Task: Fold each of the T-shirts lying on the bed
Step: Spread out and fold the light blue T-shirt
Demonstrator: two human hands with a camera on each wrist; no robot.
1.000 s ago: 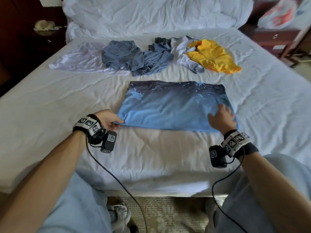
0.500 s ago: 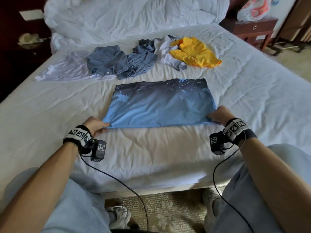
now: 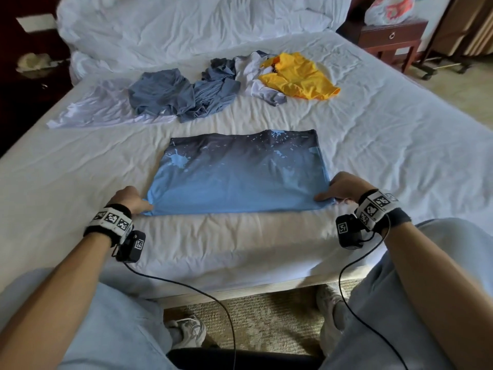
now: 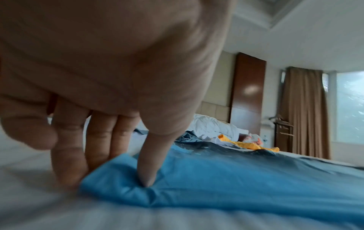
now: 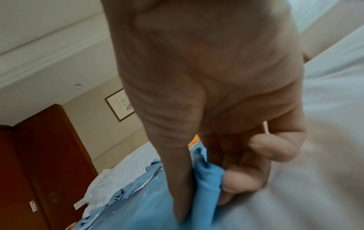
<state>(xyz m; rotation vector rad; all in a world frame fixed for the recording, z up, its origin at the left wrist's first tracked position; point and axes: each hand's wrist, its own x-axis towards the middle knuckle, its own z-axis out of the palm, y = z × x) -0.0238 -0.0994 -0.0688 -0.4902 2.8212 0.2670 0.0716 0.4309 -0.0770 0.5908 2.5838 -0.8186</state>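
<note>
Blue T-shirt: lies flat near the middle of the bed, folded into a wide rectangle, dark at its far edge and pale blue at its near edge.
Near edge: runs straight across from the 8 o'clock corner to the 4 o'clock corner, set back from the mattress's front edge by a band of bare sheet.
Left hand: pinches the shirt's near-left corner, thumb pressed on top of the cloth, fingers down at the corner's edge against the sheet.
Right hand: pinches the near-right corner, thumb on top, curled fingers tucked behind the bunched cloth.
Unfolded shirts: a row at 12 o'clock, apart from the blue shirt: white shirt at 10 o'clock, two grey-blue shirts crumpled on and beside it, another white one, then a yellow shirt at 1 o'clock.
Open room: bare sheet at 9 o'clock and 3 o'clock of the blue shirt, and a strip between its far edge and the row.
Far end: rumpled white duvet at the head of the bed.
Beyond the bed: wooden nightstand at 2 o'clock.
</note>
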